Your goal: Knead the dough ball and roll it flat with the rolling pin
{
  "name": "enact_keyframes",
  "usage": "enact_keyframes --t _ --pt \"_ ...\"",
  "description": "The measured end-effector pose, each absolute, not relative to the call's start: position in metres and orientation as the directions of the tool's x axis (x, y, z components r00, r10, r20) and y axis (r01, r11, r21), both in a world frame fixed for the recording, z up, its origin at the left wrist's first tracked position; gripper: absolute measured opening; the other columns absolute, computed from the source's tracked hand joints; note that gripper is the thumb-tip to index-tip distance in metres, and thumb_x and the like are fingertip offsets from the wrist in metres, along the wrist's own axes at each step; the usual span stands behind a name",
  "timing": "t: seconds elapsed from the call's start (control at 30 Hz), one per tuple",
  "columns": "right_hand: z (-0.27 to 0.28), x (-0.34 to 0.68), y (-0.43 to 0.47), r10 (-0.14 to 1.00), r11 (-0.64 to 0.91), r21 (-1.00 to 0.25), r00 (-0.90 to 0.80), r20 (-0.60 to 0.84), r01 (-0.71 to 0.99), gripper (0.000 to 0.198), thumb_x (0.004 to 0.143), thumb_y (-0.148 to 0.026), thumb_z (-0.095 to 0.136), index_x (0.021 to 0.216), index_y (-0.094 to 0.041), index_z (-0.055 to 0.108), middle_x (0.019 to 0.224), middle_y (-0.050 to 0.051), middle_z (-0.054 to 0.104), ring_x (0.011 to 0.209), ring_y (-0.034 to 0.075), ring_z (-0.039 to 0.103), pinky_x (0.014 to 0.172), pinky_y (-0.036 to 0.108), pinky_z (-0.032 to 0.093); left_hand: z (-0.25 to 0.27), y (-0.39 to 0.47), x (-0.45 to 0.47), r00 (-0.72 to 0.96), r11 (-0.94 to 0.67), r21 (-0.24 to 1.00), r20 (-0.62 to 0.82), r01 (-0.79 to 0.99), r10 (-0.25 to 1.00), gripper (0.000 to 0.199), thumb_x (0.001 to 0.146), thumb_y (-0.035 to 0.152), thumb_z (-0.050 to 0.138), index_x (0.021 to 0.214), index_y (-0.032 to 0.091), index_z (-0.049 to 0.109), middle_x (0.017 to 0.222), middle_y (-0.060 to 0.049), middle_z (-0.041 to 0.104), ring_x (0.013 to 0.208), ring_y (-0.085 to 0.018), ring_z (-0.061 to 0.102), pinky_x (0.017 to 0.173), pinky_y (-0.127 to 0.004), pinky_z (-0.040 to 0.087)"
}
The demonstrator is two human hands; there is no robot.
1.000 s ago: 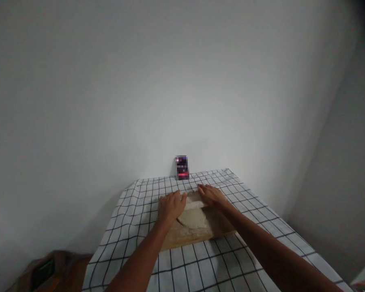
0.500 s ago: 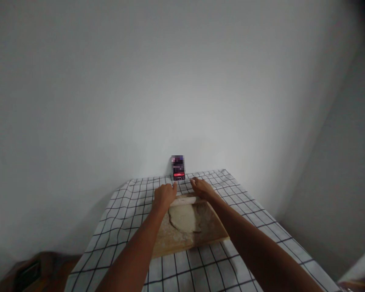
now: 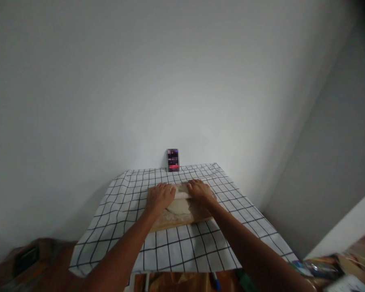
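Note:
A pale, flour-dusted rolling pin (image 3: 182, 194) lies crosswise over a wooden board (image 3: 170, 223). My left hand (image 3: 163, 195) rests on the pin's left end, fingers bent over it. On the right end, my right hand (image 3: 200, 190) has its fingers curled over the pin in the same way. A flat sheet of pale dough (image 3: 179, 207) shows on the board on the near side of the pin. The hands and the pin hide part of the dough and both ends of the pin.
A black-and-white checked cloth (image 3: 182, 247) covers the table. A phone (image 3: 173, 160) leans upright against the wall at the back edge. Several items, partly blurred, lie low at the right (image 3: 322, 267), and a brown box-like object (image 3: 26, 259) stands at the lower left.
My fingers have come down from raised and stretched to curled over the rolling pin. The view has shifted, so the board sits higher in it and the table's near edge shows.

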State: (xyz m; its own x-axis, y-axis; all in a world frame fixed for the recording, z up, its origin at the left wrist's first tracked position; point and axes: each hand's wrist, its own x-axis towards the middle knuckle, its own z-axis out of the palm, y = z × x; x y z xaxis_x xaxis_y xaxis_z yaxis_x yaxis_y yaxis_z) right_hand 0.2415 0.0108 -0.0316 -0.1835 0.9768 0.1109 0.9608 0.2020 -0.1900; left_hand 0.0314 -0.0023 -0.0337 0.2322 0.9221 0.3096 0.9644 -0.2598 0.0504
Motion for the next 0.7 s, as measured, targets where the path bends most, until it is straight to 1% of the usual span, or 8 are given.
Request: enact_keyframes --t 0.1,0.2,0.3,0.37,0.47,0.53,0.6,0.7 --pt "-0.035 0.244 -0.016 0.969 0.202 -0.203 -0.165 0.185 0.958 0.046 0.114 -0.031 0.027 0.132 -0.017 0.066 0.148 0.015 0.067 0.139 0.027 0.057 0.112 0.041 0.044 -0.042 -0.025 0.032 0.279 -0.322 0.052 0.38 0.945 0.882 0.051 0.114 0.04 0.032 0.14 0.017 0.07 0.149 -0.013 0.07 0.146 -0.029 0.057 0.127 -0.044 0.036" --pt "-0.041 0.246 -0.044 0.953 0.236 -0.212 -0.183 0.24 0.948 0.047 0.113 -0.031 0.029 0.126 -0.018 0.072 0.147 0.014 0.069 0.135 0.027 0.062 0.117 0.043 0.043 -0.047 -0.051 0.029 0.304 -0.361 0.077 0.392 0.929 0.868 0.051 0.113 0.041 0.036 0.149 0.017 0.063 0.159 -0.013 0.062 0.153 -0.03 0.051 0.132 -0.05 0.03" --pt "-0.052 0.249 -0.07 0.944 0.244 -0.229 -0.177 0.278 0.942 0.051 0.114 -0.036 0.027 0.136 -0.02 0.071 0.162 0.011 0.059 0.151 0.028 0.053 0.126 0.046 0.037 -0.051 -0.079 0.024 0.355 -0.419 0.089 0.391 0.903 0.849 0.051 0.113 0.034 0.035 0.156 0.02 0.057 0.167 -0.01 0.054 0.157 -0.029 0.047 0.134 -0.052 0.028" --pt "-0.06 0.251 -0.084 0.938 0.248 -0.242 -0.17 0.303 0.938 0.054 0.114 -0.038 0.027 0.144 -0.022 0.068 0.168 0.008 0.053 0.157 0.028 0.045 0.129 0.048 0.035 -0.054 -0.095 0.021 0.393 -0.459 0.084 0.397 0.884 0.829 0.053 0.112 0.03 0.033 0.16 0.021 0.053 0.17 -0.008 0.049 0.16 -0.027 0.043 0.133 -0.051 0.03" --pt "-0.068 0.252 -0.094 0.928 0.262 -0.247 -0.173 0.328 0.933 0.054 0.113 -0.039 0.028 0.148 -0.026 0.067 0.169 0.005 0.051 0.16 0.028 0.043 0.13 0.051 0.034 -0.057 -0.11 0.017 0.402 -0.472 0.084 0.409 0.878 0.819 0.054 0.111 0.028 0.034 0.162 0.021 0.051 0.172 -0.007 0.047 0.16 -0.027 0.043 0.132 -0.052 0.034" --pt "-0.07 0.252 -0.092 0.923 0.268 -0.245 -0.176 0.341 0.932 0.053 0.113 -0.039 0.029 0.144 -0.028 0.07 0.167 0.004 0.054 0.158 0.028 0.045 0.131 0.053 0.032 -0.059 -0.11 0.014 0.413 -0.488 0.084 0.419 0.869 0.809 0.054 0.11 0.026 0.036 0.161 0.021 0.052 0.17 -0.008 0.049 0.157 -0.028 0.046 0.129 -0.054 0.038" --pt "-0.067 0.251 -0.083 0.921 0.274 -0.235 -0.184 0.344 0.933 0.053 0.113 -0.038 0.028 0.137 -0.027 0.074 0.16 0.005 0.062 0.154 0.029 0.05 0.131 0.055 0.03 -0.06 -0.102 0.013 0.432 -0.511 0.088 0.424 0.855 0.796 0.052 0.109 0.025 0.037 0.158 0.02 0.055 0.168 -0.009 0.052 0.153 -0.028 0.052 0.126 -0.054 0.044" --pt "-0.055 0.247 -0.062 0.93 0.26 -0.199 -0.189 0.316 0.945 0.052 0.114 -0.036 0.029 0.13 -0.025 0.077 0.155 0.007 0.066 0.151 0.028 0.053 0.131 0.056 0.027 -0.06 -0.078 0.016 0.404 -0.488 0.108 0.423 0.866 0.811 0.05 0.112 0.031 0.034 0.152 0.019 0.062 0.161 -0.011 0.06 0.148 -0.027 0.058 0.123 -0.05 0.048"
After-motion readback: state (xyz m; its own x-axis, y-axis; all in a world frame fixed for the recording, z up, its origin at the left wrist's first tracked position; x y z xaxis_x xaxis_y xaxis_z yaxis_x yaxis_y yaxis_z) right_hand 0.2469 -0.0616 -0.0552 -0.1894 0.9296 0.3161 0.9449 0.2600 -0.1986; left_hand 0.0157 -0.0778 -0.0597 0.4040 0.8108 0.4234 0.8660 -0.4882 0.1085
